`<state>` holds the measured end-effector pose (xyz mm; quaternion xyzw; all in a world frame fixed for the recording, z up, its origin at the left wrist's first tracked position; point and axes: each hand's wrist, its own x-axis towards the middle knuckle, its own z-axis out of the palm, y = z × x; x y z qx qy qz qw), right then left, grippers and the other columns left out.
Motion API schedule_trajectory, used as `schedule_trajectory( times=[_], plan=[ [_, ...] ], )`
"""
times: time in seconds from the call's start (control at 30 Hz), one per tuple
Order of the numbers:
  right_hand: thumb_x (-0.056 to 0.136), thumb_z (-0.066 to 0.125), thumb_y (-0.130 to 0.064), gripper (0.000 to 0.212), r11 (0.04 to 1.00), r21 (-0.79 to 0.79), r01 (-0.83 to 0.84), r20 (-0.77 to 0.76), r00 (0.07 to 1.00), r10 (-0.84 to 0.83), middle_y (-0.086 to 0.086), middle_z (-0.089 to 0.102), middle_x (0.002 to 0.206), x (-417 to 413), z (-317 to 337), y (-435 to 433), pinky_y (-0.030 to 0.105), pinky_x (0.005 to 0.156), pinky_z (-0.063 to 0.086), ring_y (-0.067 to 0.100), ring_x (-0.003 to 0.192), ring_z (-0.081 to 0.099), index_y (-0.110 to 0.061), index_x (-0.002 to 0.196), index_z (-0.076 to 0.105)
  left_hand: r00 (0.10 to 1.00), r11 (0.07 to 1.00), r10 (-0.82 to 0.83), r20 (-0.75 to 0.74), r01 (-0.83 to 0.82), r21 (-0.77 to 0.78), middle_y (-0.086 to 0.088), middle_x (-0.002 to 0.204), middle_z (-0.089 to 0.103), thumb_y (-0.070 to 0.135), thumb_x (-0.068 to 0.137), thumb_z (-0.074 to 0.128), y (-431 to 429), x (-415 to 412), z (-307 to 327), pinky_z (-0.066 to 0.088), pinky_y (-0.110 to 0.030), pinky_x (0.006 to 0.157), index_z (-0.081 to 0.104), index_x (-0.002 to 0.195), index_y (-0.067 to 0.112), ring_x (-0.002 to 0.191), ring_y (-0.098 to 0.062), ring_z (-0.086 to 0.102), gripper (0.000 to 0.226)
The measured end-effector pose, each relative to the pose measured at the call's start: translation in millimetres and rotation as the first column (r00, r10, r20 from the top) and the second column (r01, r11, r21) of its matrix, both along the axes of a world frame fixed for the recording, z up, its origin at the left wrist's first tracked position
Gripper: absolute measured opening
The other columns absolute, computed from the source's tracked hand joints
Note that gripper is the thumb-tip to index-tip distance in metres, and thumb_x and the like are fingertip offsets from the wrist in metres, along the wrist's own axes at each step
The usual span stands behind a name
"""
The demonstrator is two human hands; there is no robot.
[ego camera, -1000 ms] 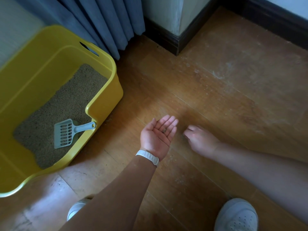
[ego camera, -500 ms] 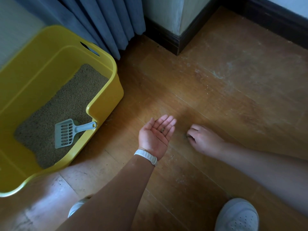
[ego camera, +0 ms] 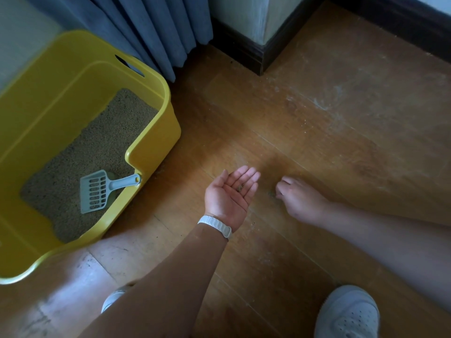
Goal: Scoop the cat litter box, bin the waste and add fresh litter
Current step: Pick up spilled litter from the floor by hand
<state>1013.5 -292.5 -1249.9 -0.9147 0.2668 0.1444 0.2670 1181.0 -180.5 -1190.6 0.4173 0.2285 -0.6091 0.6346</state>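
A yellow litter box stands on the floor at the left, filled with tan litter. A grey slotted scoop lies in it, its handle resting on the low front rim. My left hand is held flat, palm up, above the floor to the right of the box, with a few litter grains on its fingers. My right hand is just right of it, fingers curled with the tips on the floor beside a stray grain. Nothing shows between its fingers.
Blue curtains hang behind the box. A wall corner with a dark skirting board juts out at the back. The wooden floor is dusty, with scattered grains. My white shoes are at the bottom edge.
My right hand has slid slightly to the right along the floor, away from my left hand. The left palm has stayed about where it was, still carrying the grains.
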Motion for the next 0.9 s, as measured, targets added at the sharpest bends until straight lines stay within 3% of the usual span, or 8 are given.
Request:
schedule_trajectory(
  times=[0.1, 0.3, 0.4, 0.5, 0.63, 0.77, 0.9],
  plan=[
    [0.098, 0.045, -0.009, 0.014, 0.998, -0.006, 0.056, 0.035, 0.998, -0.056, 0.002, 0.043, 0.091, 1.4, 6.2, 5.0, 0.032, 0.074, 0.033, 0.026, 0.090, 0.047, -0.009, 0.086, 0.052, 1.000, 1.000, 0.000, 0.003, 0.000, 0.014, -0.021, 0.115, 0.068, 0.031, 0.102, 0.031, 0.5, -0.7, -4.4, 0.046, -0.038, 0.101, 0.063, 0.113, -0.003, 0.109, -0.032, 0.066, 0.048],
    [0.094, 0.043, -0.014, 0.020, 0.992, 0.025, 0.122, 0.359, 0.925, -0.123, -0.002, 0.046, 0.086, 33.8, 46.0, 43.9, 0.030, 0.063, 0.032, 0.015, 0.074, 0.038, -0.011, 0.075, 0.049, 1.000, 0.997, -0.001, -0.007, 0.001, 0.081, -0.021, 0.110, 0.069, 0.031, 0.102, 0.031, 2.8, -9.3, -15.9, 0.052, -0.037, 0.088, 0.063, 0.109, -0.004, 0.100, -0.031, 0.067, 0.048],
    [0.090, 0.043, -0.016, 0.019, 0.991, 0.062, 0.117, 0.453, 0.881, -0.132, 0.004, 0.053, 0.089, 53.4, 52.5, 65.8, 0.032, 0.066, 0.037, 0.023, 0.082, 0.047, -0.009, 0.077, 0.055, 0.996, 0.999, -0.011, -0.086, 0.014, 0.037, -0.022, 0.114, 0.067, 0.036, 0.102, 0.029, 4.0, -13.5, -15.4, 0.044, -0.043, 0.102, 0.067, 0.102, -0.003, 0.107, -0.033, 0.064, 0.055],
    [0.089, 0.039, -0.020, 0.026, 0.992, 0.045, 0.121, 0.434, 0.892, -0.128, 0.008, 0.058, 0.094, 58.9, 49.8, 70.6, 0.037, 0.063, 0.045, 0.028, 0.083, 0.052, -0.008, 0.088, 0.062, 0.992, 1.000, -0.001, -0.122, 0.002, 0.014, -0.021, 0.115, 0.067, 0.041, 0.101, 0.028, 6.4, -11.5, -15.7, 0.044, -0.044, 0.100, 0.068, 0.103, -0.002, 0.104, -0.032, 0.068, 0.058],
    [0.086, 0.043, -0.014, 0.025, 0.996, 0.056, 0.069, 0.460, 0.884, -0.087, 0.007, 0.059, 0.096, 45.2, 46.3, 58.5, 0.025, 0.076, 0.038, 0.019, 0.087, 0.050, -0.005, 0.093, 0.065, 0.998, 0.999, 0.003, -0.064, 0.000, 0.036, -0.022, 0.106, 0.070, 0.038, 0.102, 0.028, 9.2, -3.0, -18.2, 0.049, -0.039, 0.096, 0.066, 0.103, -0.004, 0.097, -0.031, 0.068, 0.057],
    [0.091, 0.046, -0.025, 0.024, 0.996, 0.009, 0.084, 0.297, 0.951, -0.083, 0.003, 0.055, 0.094, 16.2, 34.2, 31.0, 0.029, 0.066, 0.038, 0.020, 0.077, 0.051, -0.009, 0.099, 0.063, 0.999, 0.999, 0.023, -0.049, -0.020, 0.047, -0.022, 0.113, 0.069, 0.037, 0.102, 0.028, 10.5, 4.5, -19.2, 0.050, -0.037, 0.094, 0.064, 0.109, -0.005, 0.101, -0.031, 0.069, 0.055],
    [0.095, 0.058, -0.020, 0.018, 0.989, -0.053, 0.136, 0.187, 0.974, -0.124, 0.005, 0.056, 0.098, -13.0, 13.0, 6.3, 0.030, 0.072, 0.040, 0.024, 0.086, 0.055, -0.008, 0.105, 0.066, 0.999, 0.998, 0.029, -0.041, -0.027, 0.054, -0.021, 0.115, 0.068, 0.037, 0.103, 0.029, 11.5, 6.8, -20.2, 0.051, -0.036, 0.092, 0.062, 0.113, -0.004, 0.105, -0.031, 0.068, 0.054]
  ],
)
